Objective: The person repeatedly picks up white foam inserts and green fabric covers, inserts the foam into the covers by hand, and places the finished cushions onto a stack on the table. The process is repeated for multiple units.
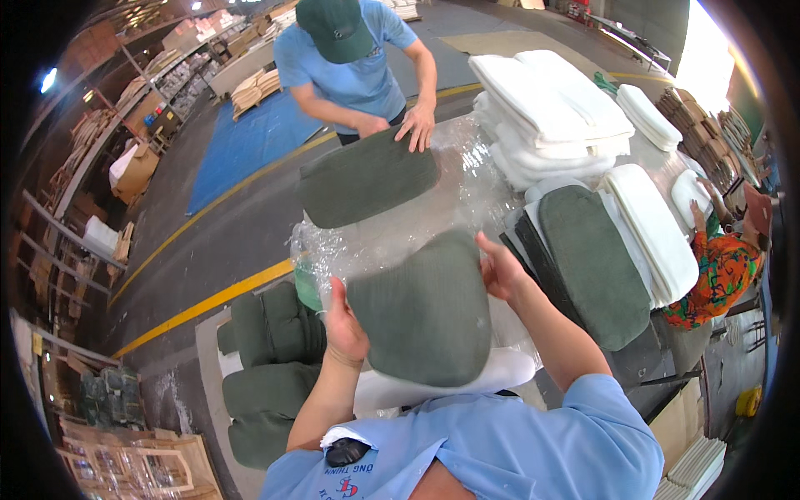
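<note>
Between my two hands is a dark green, round-cornered cushion pad (425, 312), held up before my body over the plastic-covered table. My left hand (343, 323) presses on its left edge, thumb up. At its upper right edge my right hand (503, 268) grips with the thumb uppermost; the fingers behind are partly hidden. A white pad (508, 367) lies below it, close to my shirt. Across the table a co-worker in a blue shirt and green cap rests a hand (417, 127) on another dark green pad (367, 182).
Stacked white pads (554, 100) stand at the far right. Nearer are dark green pads (592, 258) beside white ones (650, 233). Clear plastic sheeting (475, 167) covers the table. Bundled green pads (271, 400) lie lower left. Another person in patterned orange clothing (721, 279) is at right.
</note>
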`<state>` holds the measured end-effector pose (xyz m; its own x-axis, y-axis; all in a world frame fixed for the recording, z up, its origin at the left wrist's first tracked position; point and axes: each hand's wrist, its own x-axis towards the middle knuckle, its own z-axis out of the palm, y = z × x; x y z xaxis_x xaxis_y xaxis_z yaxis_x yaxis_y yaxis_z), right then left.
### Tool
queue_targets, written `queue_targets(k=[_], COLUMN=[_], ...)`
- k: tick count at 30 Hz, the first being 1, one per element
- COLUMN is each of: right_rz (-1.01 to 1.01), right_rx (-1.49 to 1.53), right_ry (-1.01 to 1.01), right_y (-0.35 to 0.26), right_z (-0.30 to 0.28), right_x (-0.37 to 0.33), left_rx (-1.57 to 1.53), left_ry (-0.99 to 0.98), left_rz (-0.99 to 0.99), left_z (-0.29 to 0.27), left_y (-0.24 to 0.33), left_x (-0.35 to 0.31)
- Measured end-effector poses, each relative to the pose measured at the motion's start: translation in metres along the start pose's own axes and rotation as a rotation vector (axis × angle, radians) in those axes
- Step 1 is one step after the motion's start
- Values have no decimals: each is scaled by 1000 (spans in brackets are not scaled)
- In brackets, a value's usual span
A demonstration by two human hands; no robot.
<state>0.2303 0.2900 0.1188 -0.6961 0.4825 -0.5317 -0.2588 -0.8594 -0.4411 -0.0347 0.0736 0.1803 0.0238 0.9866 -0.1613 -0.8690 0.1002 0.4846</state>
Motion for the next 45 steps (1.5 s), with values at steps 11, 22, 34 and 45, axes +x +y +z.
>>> queue_targets(k=[11, 22, 34, 45], right_rz=[-142, -267, -582, -995], right_rx=[59, 102, -452, -407], right_ry=[58, 44, -169, -446], right_y=[53, 65, -49, -80], right_z=[-12, -12, 93, 95], right_x=[-9, -7, -63, -155], left_rx=[198, -92, 1497, 388], left_ry=[-378, -400, -546, -232], left_rz=[162, 302, -147, -25], left_z=[8, 63, 58, 41], left_y=[12, -14, -62, -68], left_x=[11, -4, -38, 22])
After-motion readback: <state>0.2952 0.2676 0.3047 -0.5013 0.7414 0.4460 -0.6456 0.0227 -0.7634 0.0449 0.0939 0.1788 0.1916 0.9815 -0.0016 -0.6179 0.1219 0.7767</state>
